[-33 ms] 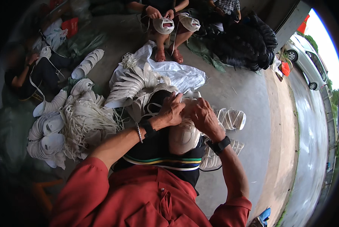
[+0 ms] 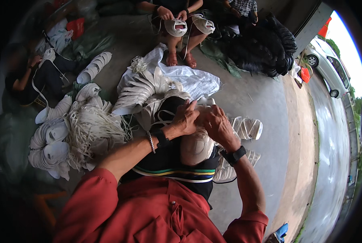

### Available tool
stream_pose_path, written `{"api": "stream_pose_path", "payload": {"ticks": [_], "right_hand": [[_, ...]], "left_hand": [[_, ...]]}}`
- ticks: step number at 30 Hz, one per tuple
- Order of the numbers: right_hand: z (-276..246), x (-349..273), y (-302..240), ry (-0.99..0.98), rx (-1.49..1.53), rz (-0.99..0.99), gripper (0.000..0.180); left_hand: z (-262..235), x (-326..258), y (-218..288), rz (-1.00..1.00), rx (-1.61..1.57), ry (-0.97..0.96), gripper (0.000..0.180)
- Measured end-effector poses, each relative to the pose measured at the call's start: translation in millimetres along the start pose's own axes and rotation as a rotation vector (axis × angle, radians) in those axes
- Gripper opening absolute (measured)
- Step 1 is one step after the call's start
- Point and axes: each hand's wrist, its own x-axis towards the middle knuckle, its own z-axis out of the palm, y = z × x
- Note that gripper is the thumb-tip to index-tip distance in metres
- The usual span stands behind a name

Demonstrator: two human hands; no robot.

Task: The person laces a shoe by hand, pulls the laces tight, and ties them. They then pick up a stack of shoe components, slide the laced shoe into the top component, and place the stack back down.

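Note:
My left hand (image 2: pixel 185 119) and my right hand (image 2: pixel 215 121) meet over my lap, both closed on the top of a white shoe upper (image 2: pixel 195 148) that rests on my knee. The fingers pinch a thin white strap at its upper edge. A beaded bracelet and a black band sit on my left wrist, a black watch on my right. The part of the upper under my fingers is hidden.
A heap of white straps (image 2: pixel 94 129) and stacks of white soles (image 2: pixel 47 139) lie to my left, and a fan of soles (image 2: pixel 140 91) on a white sack (image 2: pixel 195 81) ahead. White pieces (image 2: pixel 247 127) lie right. A seated person (image 2: pixel 177 26) opposite holds similar uppers; another person (image 2: pixel 39 75) sits left. Beyond are a black pile (image 2: pixel 268 44) and a car (image 2: pixel 328 62).

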Motion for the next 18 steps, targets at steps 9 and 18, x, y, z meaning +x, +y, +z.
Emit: {"api": "stream_pose_path", "payload": {"ticks": [9,18], "right_hand": [[11,-1,7,-0.169,-0.109,-0.016,0.026],[-49,-18,33,0.224,0.752,0.674,0.023]], "left_hand": [[20,-6,-13,0.019,-0.056,0.120,0.017],[-18,-25,-48,-0.082,-0.290,0.120,0.012]]}}
